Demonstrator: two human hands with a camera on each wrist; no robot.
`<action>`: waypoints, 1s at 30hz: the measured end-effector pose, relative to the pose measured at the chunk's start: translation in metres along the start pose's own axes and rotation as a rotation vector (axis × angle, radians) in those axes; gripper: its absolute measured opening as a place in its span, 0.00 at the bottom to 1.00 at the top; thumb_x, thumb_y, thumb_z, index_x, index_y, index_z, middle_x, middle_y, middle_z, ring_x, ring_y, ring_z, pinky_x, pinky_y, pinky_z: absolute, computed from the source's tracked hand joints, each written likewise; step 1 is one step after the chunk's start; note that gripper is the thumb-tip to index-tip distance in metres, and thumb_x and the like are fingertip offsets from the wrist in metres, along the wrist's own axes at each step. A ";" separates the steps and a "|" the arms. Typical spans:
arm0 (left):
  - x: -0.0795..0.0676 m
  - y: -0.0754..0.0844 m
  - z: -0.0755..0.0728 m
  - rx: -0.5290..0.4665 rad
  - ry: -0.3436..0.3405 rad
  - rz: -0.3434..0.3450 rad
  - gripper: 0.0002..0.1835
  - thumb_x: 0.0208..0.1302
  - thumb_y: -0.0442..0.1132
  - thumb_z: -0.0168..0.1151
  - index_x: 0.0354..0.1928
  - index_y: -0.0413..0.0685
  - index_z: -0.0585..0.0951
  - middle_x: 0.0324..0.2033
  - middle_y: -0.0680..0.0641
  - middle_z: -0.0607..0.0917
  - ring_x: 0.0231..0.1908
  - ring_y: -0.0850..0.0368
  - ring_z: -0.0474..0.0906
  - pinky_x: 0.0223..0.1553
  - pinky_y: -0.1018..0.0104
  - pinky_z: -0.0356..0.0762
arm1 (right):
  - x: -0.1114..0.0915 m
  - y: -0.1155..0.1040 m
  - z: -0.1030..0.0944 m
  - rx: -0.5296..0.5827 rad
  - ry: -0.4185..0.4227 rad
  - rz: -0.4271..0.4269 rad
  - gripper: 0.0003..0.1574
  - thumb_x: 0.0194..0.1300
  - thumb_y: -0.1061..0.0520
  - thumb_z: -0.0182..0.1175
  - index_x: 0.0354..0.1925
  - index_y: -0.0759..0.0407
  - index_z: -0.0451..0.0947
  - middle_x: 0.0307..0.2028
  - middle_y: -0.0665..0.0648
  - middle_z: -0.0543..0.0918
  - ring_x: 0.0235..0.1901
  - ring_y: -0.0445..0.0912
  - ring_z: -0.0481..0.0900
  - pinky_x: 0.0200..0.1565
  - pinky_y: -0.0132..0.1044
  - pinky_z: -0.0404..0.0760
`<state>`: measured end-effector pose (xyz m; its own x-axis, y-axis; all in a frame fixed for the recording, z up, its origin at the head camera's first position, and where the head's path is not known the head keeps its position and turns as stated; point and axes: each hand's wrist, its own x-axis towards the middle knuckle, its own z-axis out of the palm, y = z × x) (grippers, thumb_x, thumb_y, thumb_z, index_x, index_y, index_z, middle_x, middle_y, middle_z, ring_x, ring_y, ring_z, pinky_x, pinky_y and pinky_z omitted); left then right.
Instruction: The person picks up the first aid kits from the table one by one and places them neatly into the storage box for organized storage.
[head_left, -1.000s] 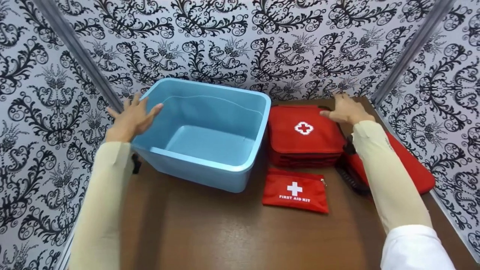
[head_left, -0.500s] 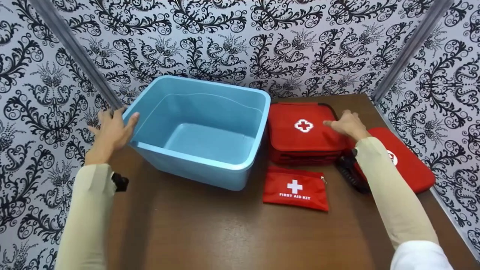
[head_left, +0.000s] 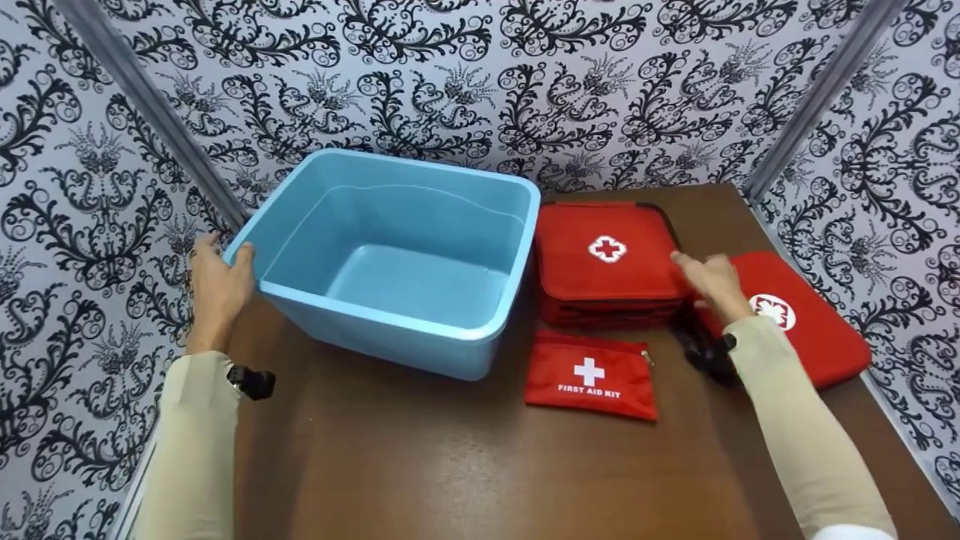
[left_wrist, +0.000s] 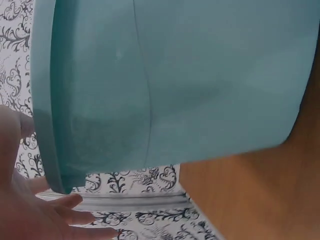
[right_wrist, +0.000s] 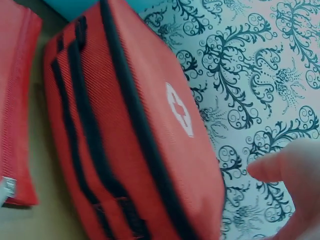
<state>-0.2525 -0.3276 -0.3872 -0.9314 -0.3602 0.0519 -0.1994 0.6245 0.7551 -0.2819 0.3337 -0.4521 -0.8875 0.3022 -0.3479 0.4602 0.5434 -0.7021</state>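
Note:
In the head view, my left hand (head_left: 217, 289) is at the left rim of a light blue plastic tub (head_left: 397, 326). Its thumb tip lies against the rim, and the left wrist view shows its other fingers extended along the rim's outer side. My right hand (head_left: 714, 283), a little blurred, is at the right side of a boxy red first aid bag (head_left: 592, 274) with a white-edged cross. From the right wrist view, the bag (right_wrist: 115, 110) has black trim, and a finger (right_wrist: 270, 167) points towards its top with a gap between.
A flat red first aid pouch (head_left: 592, 386) lies in front of the boxy bag. A red hard-looking case (head_left: 814, 330) with a round white emblem lies at the right. Patterned walls (head_left: 420, 75) enclose the brown table (head_left: 465, 465).
My left hand has come down from over the tub's left side to its outer rim. The right hand has lowered from above the bag's back corner to its right side.

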 end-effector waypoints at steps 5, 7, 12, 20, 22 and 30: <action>0.000 -0.005 0.008 -0.079 0.021 -0.091 0.38 0.76 0.51 0.43 0.78 0.40 0.45 0.77 0.32 0.50 0.77 0.36 0.49 0.78 0.45 0.49 | -0.003 0.014 0.012 0.056 -0.044 0.037 0.58 0.71 0.30 0.45 0.75 0.75 0.47 0.75 0.76 0.52 0.72 0.66 0.59 0.48 0.48 0.87; 0.000 -0.006 0.011 -0.094 0.026 -0.119 0.38 0.76 0.51 0.43 0.78 0.41 0.45 0.77 0.33 0.52 0.76 0.37 0.51 0.78 0.46 0.50 | -0.005 0.017 0.015 0.041 -0.033 0.032 0.57 0.72 0.30 0.45 0.74 0.75 0.51 0.73 0.76 0.56 0.70 0.66 0.63 0.47 0.48 0.87; 0.001 -0.009 0.019 -0.156 0.105 -0.186 0.35 0.74 0.50 0.43 0.77 0.43 0.52 0.75 0.35 0.60 0.73 0.40 0.59 0.77 0.51 0.54 | -0.010 0.015 0.022 -0.008 -0.018 0.028 0.58 0.71 0.29 0.46 0.73 0.75 0.51 0.70 0.76 0.60 0.65 0.65 0.67 0.48 0.48 0.87; 0.000 -0.014 0.030 -0.333 0.168 -0.276 0.32 0.74 0.47 0.41 0.75 0.41 0.56 0.75 0.41 0.61 0.73 0.49 0.59 0.76 0.61 0.54 | -0.014 0.017 0.037 0.078 -0.093 0.066 0.71 0.70 0.28 0.46 0.74 0.67 0.12 0.77 0.75 0.31 0.76 0.68 0.48 0.60 0.56 0.79; 0.000 -0.014 0.031 -0.357 0.177 -0.277 0.31 0.75 0.46 0.40 0.74 0.40 0.57 0.74 0.40 0.63 0.71 0.49 0.61 0.76 0.62 0.55 | -0.015 0.019 0.040 0.147 -0.118 0.094 0.73 0.69 0.29 0.47 0.71 0.65 0.06 0.77 0.72 0.23 0.77 0.66 0.42 0.64 0.57 0.75; -0.004 -0.018 0.036 -0.428 0.173 -0.287 0.29 0.76 0.47 0.37 0.73 0.41 0.59 0.74 0.41 0.62 0.71 0.51 0.59 0.75 0.62 0.55 | -0.014 0.020 0.049 0.326 -0.140 0.153 0.72 0.66 0.30 0.55 0.76 0.66 0.19 0.78 0.68 0.35 0.76 0.64 0.51 0.70 0.63 0.66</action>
<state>-0.2563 -0.3128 -0.4248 -0.7871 -0.6059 -0.1156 -0.2625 0.1594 0.9517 -0.2616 0.3017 -0.4916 -0.8138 0.2386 -0.5298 0.5764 0.2159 -0.7881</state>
